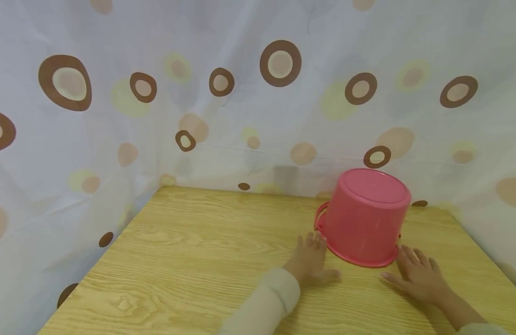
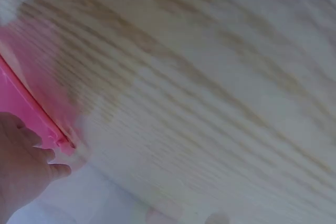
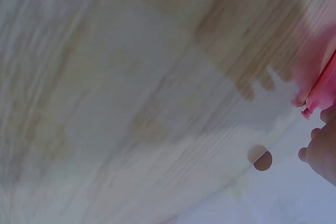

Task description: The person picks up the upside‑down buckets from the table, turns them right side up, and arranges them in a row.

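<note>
A pink bucket (image 1: 363, 223) stands upside down on the wooden table (image 1: 191, 260), its base facing up and its handle hanging at the left side. My left hand (image 1: 310, 260) is at the bucket's lower left, fingers spread and fairly straight. At the lower right is my right hand (image 1: 421, 277), also with spread fingers, the fingertips near the rim. Whether either hand touches the bucket is hard to tell. The left wrist view has the left hand (image 2: 26, 166) beside the pink rim (image 2: 37, 106); the right wrist view has the right hand (image 3: 323, 148) by the rim (image 3: 320, 85).
A white sheet (image 1: 241, 116) with brown, peach and yellow circles hangs behind the table and at both sides. The table's back edge runs close behind the bucket, and its left edge slants down to the lower left.
</note>
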Tool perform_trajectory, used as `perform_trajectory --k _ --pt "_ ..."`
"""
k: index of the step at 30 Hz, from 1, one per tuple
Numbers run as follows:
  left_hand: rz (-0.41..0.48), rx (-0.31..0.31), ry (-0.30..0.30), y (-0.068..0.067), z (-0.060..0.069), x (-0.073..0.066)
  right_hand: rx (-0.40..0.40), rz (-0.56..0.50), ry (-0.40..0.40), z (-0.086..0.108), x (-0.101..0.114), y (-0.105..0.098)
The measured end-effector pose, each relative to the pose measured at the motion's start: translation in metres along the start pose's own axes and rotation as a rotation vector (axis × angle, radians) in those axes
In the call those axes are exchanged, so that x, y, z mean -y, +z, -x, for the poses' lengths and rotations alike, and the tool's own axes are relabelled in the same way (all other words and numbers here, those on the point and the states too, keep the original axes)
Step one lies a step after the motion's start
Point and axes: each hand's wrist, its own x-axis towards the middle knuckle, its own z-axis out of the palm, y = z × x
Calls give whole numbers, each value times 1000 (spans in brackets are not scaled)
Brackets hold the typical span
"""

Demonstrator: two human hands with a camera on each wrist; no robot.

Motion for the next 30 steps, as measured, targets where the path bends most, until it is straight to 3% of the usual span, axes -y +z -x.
perform_trajectory --k 7,15,30 --pt "4 31 12 1 1 -11 22 13 9 -1 3 2" --pt "-72 72 -4 3 -3 -18 49 7 17 0 4 3" --pt "-111 66 3 0 0 -15 80 6 10 1 5 6"
